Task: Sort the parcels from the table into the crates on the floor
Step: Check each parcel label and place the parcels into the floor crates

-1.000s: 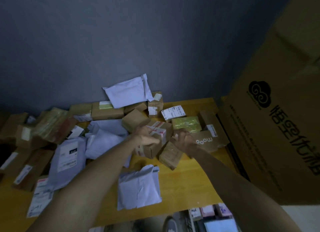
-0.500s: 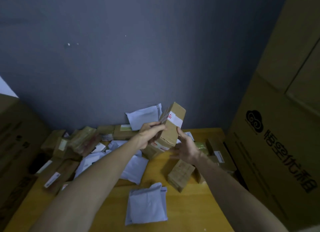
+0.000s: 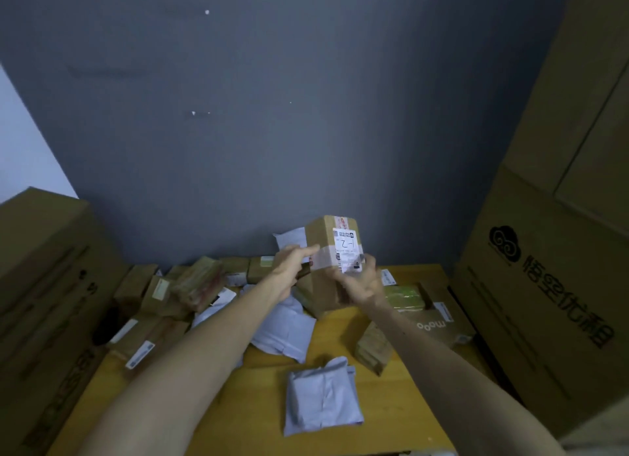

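I hold a brown cardboard parcel upright above the yellow wooden table, its white shipping label facing me. My left hand grips its left side, fingers laid across the taped front. My right hand supports it from below and on the right. Under it lies a heap of brown boxes and pale grey mailer bags. One folded grey bag lies alone at the near middle. No crates are in view.
Big cardboard cartons flank the table: one at the left, a printed one at the right. A green-wrapped parcel and a "mooo" box lie at the right. A dark grey wall stands behind.
Both hands lifted the brown parcel off the pile and turned it so its label faces me. My view tilted upward, so the table's near edge dropped out of sight.
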